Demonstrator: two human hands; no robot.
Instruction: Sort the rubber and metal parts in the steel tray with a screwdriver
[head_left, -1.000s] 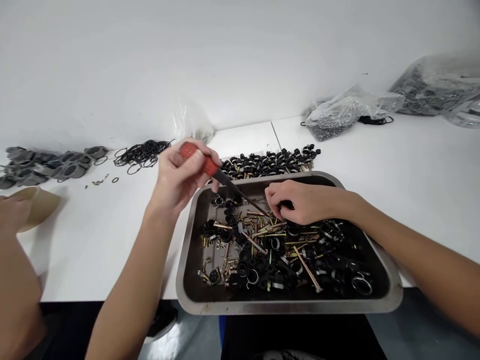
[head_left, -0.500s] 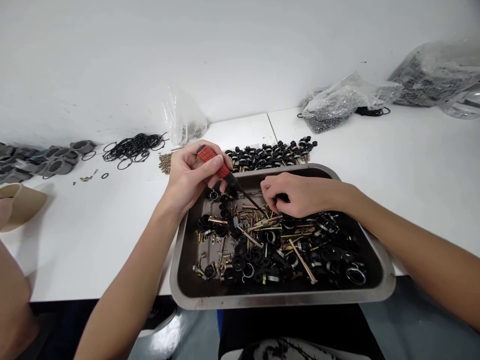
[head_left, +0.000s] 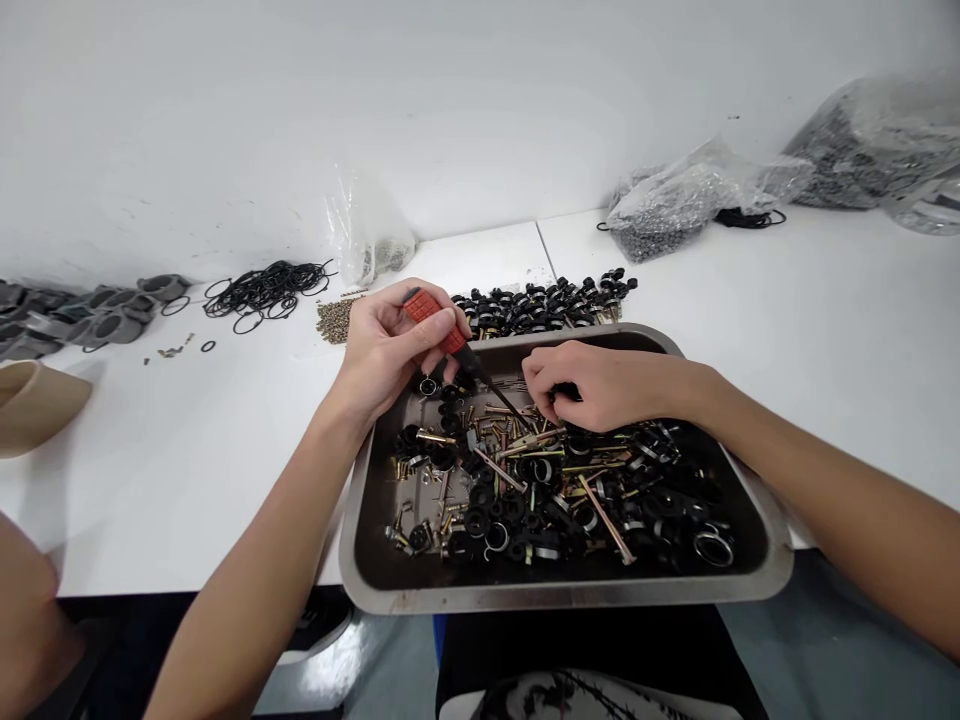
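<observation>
Here, my left hand [head_left: 390, 350] has its fingers clamped on the red-handled screwdriver [head_left: 433, 320], tip aimed toward four o'clock into the metal tray [head_left: 525, 597]. My right hand [head_left: 600, 385] pinches a small black part [head_left: 568, 392] near the tray's twelve o'clock edge.

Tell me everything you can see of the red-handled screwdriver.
The screwdriver has a red, textured handle that looks plastic, a black collar and a thin dark metal shaft. The left hand grips the handle, fingers wrapped round it. It slants down to the right over the far left part of the metal tray. Its tip is among the loose parts, close to the right hand; whether the tip touches a part cannot be told.
</observation>
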